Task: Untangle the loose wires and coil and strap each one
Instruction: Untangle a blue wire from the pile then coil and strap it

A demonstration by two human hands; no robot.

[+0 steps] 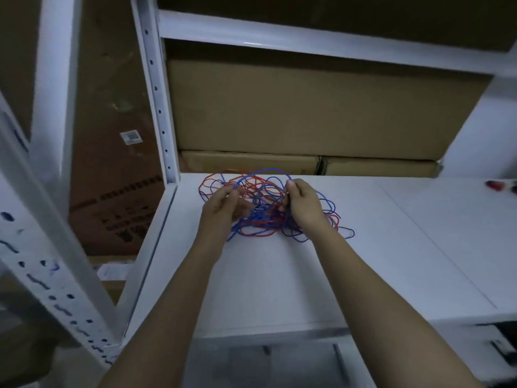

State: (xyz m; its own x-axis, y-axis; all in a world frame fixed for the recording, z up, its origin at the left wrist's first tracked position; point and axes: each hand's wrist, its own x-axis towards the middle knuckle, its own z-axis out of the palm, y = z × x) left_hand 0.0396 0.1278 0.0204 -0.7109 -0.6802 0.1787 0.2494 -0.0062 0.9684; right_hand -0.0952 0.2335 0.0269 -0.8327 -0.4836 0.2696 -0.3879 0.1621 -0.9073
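I see the tangle of red and blue wires [268,208] lying on the white shelf board [279,275], near its back edge and toward the left corner by the perforated upright [161,107]. My left hand [223,205] sits at the tangle's left side, its fingers curled and pinching a blue strand that arches up and over to my right hand [302,204]. The right hand is at the tangle's right side, fingers curled round strands at the top of the heap. Most of the tangle lies between the two hands, with loops spilling out past both. I count two wire colours; how many separate wires there are I cannot tell. Three cardboard boxes [307,107] stand behind the tangle, one large above two low ones. A small red object [496,184] lies far right, well apart. Bare board stretches in front of and to the right of the wires.
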